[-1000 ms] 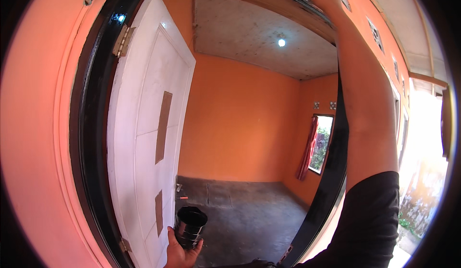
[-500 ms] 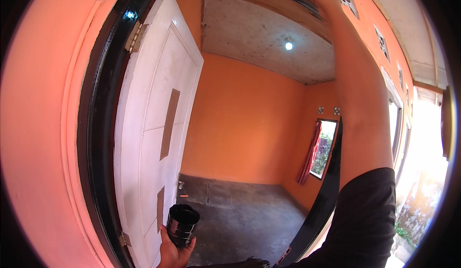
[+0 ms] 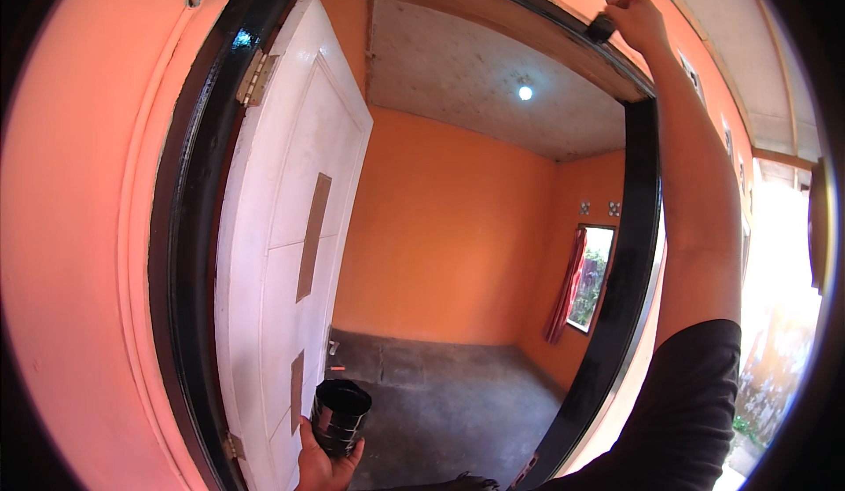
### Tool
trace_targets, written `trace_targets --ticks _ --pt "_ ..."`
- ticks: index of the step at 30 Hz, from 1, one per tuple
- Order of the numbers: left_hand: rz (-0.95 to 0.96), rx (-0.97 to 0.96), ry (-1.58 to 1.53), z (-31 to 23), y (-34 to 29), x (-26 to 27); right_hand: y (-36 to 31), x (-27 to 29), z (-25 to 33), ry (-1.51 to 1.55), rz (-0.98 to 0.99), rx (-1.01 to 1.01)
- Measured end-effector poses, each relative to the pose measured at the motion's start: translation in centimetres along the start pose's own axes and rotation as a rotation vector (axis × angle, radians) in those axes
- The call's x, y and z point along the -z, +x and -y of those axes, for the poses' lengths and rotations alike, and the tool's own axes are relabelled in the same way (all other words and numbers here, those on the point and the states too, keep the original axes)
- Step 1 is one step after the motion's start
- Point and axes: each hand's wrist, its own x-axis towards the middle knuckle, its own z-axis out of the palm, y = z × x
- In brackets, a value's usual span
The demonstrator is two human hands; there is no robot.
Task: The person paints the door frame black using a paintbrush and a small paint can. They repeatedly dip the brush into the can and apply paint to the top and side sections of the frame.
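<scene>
My right hand is raised high at the upper right, closed around a paintbrush with a red handle end and dark bristles. The bristles meet the face of the black door frame along its top bar, near the right corner. Low in the view, my left hand holds a black-smeared paint can from beneath, its open mouth upward. The can's inside looks black. Beside it stands a white panel door, swung inward, with brown strips on it.
Orange wall borders the frame on the left. A metal hinge joins door and frame. Through the doorway lie a dark grey floor, a lit bulb and a window with a red curtain.
My right hand has moved right and slightly down with the paintbrush along the top bar. The view has shifted, showing the frame's right corner. My left hand still holds the can.
</scene>
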Motion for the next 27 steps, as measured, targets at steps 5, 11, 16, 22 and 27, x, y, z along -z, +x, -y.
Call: trace_targets --ticks 5,11,16,22,27 --pt "0.035 -0.016 -0.016 -0.1 0.7 0.8 2.0 -2.4 10.6 0.345 -0.136 -0.057" --pt "-0.064 -0.033 -0.039 -0.8 0.6 0.4 5.2 -4.3 18.6 0.691 -0.086 -0.097" --pt "-0.093 -0.021 -0.054 -1.0 0.7 0.1 6.3 -4.2 18.0 1.313 -0.115 -0.078" --pt "-0.096 -0.039 -0.041 -0.2 0.2 0.1 3.2 -5.2 15.0 1.277 -0.085 -0.187" --pt "-0.084 -0.024 -0.021 1.5 0.0 0.1 0.6 -5.2 6.7 1.239 -0.002 -0.342"
